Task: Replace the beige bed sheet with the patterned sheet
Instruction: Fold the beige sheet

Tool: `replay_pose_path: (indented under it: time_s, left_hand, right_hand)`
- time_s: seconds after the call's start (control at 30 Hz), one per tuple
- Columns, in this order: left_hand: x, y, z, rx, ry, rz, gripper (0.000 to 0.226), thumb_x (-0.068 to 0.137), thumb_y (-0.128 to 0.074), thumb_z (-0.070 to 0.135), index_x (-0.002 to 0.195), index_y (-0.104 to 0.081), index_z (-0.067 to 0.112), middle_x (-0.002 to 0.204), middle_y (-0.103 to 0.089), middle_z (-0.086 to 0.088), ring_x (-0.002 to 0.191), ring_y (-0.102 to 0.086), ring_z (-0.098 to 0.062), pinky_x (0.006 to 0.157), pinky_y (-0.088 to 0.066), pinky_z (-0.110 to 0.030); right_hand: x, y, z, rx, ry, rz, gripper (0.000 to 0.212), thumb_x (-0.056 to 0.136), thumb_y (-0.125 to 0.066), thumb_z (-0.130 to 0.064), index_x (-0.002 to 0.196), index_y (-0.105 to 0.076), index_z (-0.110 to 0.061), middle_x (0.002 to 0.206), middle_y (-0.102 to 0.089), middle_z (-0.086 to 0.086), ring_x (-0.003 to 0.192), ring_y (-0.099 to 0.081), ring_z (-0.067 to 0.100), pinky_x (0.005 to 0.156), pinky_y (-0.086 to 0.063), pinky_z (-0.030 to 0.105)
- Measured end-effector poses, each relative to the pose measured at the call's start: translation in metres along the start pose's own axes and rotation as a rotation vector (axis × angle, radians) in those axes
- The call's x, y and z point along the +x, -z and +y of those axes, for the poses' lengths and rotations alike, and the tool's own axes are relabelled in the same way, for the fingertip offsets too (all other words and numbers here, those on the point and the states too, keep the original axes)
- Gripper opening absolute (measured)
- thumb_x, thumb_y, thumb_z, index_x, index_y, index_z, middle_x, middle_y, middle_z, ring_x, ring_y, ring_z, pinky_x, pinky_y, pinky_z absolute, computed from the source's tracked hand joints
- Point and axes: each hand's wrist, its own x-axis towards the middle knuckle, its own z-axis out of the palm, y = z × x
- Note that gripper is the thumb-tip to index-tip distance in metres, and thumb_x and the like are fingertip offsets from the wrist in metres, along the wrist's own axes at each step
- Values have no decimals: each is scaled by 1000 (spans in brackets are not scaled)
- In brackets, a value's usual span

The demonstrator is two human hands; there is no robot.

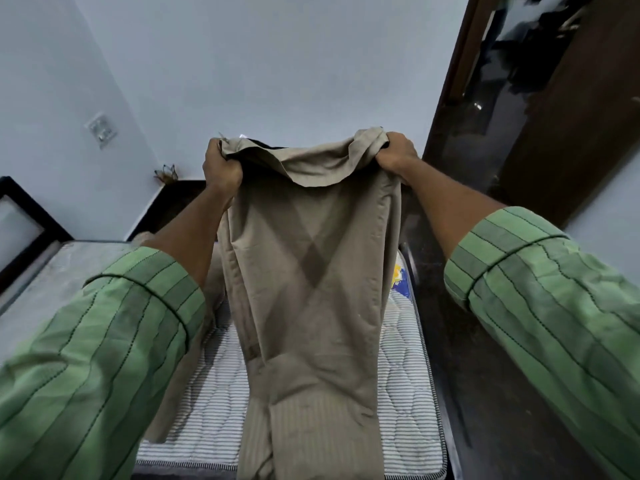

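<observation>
At the far left edge of the frame a dark-framed panel [20, 220] stands against the pale wall, and above it, in the upper left, a white switch plate [101, 129] is fixed to the wall. Below these, a grey quilted mattress surface [62, 271] runs along the left side.

The left green striped sleeve [104, 341] fills the lower left, with the bare forearm rising toward the centre. The left hand [221, 166] sits just left of centre, raised in front of the wall — its fingers are curled tight round a bunched top corner of the beige bed sheet [311, 289].

The sheet hangs folded lengthwise from both hands down the middle of the frame, its top edge sagging in a loose flap between them, its lower end draping onto the striped mattress [405, 393] at the bottom centre. The mattress is bare on either side of the sheet — white with thin dark stripes and quilted stitching, a blue and yellow label [400, 278] showing at its right edge. A small dried plant [166, 173] rests on a dark ledge behind the left hand.

Right of centre, the right hand [396, 152] grips the other top corner, fabric gathered inside its closed fingers. The right sleeve [540, 306] crosses the right side. Behind it, in the upper right, a dark wooden door [554, 133] stands open.
</observation>
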Motion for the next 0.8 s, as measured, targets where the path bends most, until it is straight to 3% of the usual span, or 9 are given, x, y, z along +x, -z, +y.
replay_pose_path:
  time_s: [0.07,0.23,0.37,0.5,0.57,0.67,0.8]
  left_hand:
    - [8,-21,-34,20,78,0,36,84,-38,1,110,-60,15,109,-67,-6,94,-59,-23,83,-49,-32]
    - [-7,-45,-106,111,182,-20,31,88,-44,6,112,-63,13,107,-66,-1,100,-58,-21,90,-44,-28]
    - [-40,-35,-162,105,165,-65,20,87,-56,14,105,-65,16,105,-72,1,103,-66,-23,97,-52,-39]
    - [-95,-9,-208,82,180,-101,16,89,-63,24,102,-69,18,102,-75,4,100,-70,-16,92,-57,-42]
    - [-143,13,-202,71,197,-123,22,89,-58,10,107,-70,14,109,-73,1,103,-67,-15,93,-54,-33]
    - [-204,38,-205,100,215,-131,20,93,-54,5,105,-65,17,102,-69,-4,94,-61,-14,77,-44,-21]
    - [-261,73,-238,37,201,-200,6,91,-61,11,96,-64,8,94,-69,-6,87,-61,-16,74,-49,-26]
  right_hand:
    - [23,-27,20,-13,-23,-48,33,93,-48,-34,116,-67,-20,119,-68,7,113,-62,32,100,-50,47]
    - [24,-79,69,-49,-59,-148,33,95,-49,-37,120,-66,-25,128,-66,3,124,-57,28,99,-40,40]
    - [-15,-103,107,16,-62,-189,25,91,-53,-36,107,-70,-29,121,-72,5,118,-62,30,98,-51,40]
    - [-77,-114,139,19,-90,-197,30,85,-50,-38,106,-71,-30,115,-73,5,112,-64,31,93,-54,43]
    - [-118,-119,152,25,-122,-205,32,80,-48,-42,102,-70,-34,113,-74,1,109,-65,27,91,-54,42]
    - [-186,-128,170,73,-157,-196,32,87,-51,-29,111,-71,-25,119,-72,3,112,-63,25,89,-50,34]
    - [-277,-141,196,97,-218,-202,30,90,-53,-23,114,-70,-23,121,-71,8,113,-63,28,88,-48,34]
